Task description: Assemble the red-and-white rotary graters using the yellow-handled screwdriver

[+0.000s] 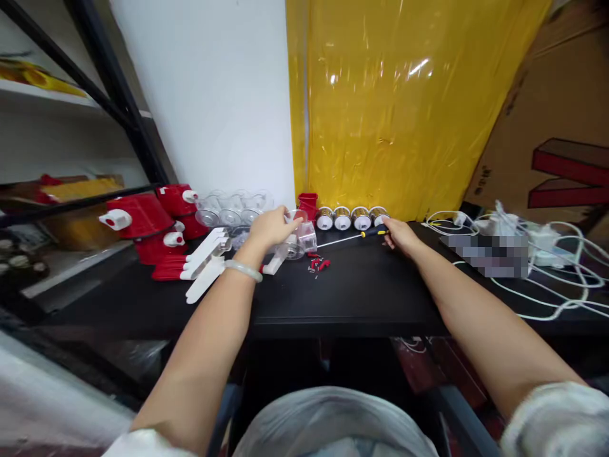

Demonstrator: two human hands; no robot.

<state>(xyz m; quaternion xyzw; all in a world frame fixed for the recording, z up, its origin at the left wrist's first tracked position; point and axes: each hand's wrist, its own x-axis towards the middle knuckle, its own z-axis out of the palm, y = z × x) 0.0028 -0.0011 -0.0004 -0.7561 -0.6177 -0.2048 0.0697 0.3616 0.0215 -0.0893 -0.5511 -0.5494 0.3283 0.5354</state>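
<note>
My left hand (270,230), with a pale bangle on its wrist, is closed on a clear plastic container (307,237) at the middle of the black table. A screwdriver (373,232) with a yellow and black handle slants towards that container, its shaft end close beside it. The handle's end lies between the curled fingers of my right hand (401,236). Small red pieces (324,264) and screws (311,269) are scattered in front of the container. Behind the screwdriver stand several round motor-like cylinders (361,219) with white ends.
Red housings (145,225) and white handle-shaped parts (207,276) are on the left. Clear cups (230,209) line the white wall. A red bin-shaped part (308,204) stands at the back. White cables (566,289) tangle at the right. A lined bin (333,406) sits below the table edge.
</note>
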